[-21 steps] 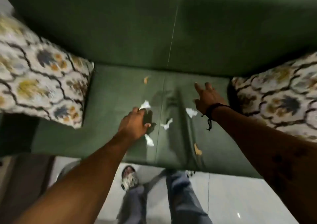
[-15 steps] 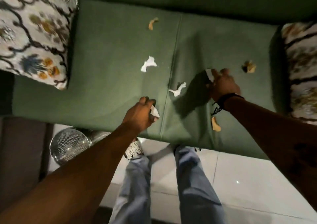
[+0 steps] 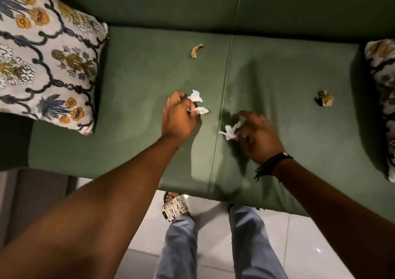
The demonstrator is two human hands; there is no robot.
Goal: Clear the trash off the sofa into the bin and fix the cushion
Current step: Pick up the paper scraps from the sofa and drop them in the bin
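Observation:
On the green sofa seat [image 3: 139, 69], my left hand [image 3: 178, 117] is closed on a white paper scrap [image 3: 202, 110], and another white scrap [image 3: 195, 96] lies touching its fingertips. My right hand [image 3: 257, 137] is closed on white paper scraps [image 3: 230, 130] just right of the seat seam. A brown crumpled scrap [image 3: 196, 50] lies near the backrest. A second brown crumpled wad [image 3: 325, 100] lies at the right. A floral cushion [image 3: 47, 54] rests at the left end of the seat, and another floral cushion [image 3: 382, 90] at the right edge.
The sofa backrest [image 3: 213, 3] runs across the top. My legs in jeans [image 3: 213, 246] and a patterned slipper [image 3: 174, 207] stand on the white tiled floor [image 3: 310, 246] in front of the seat. Small crumbs dot the seat near the seam.
My left hand moved up the seat with its white scrap to the second white scrap. My right hand moved left and closed on the scrap by the seam. The bin has left the view.

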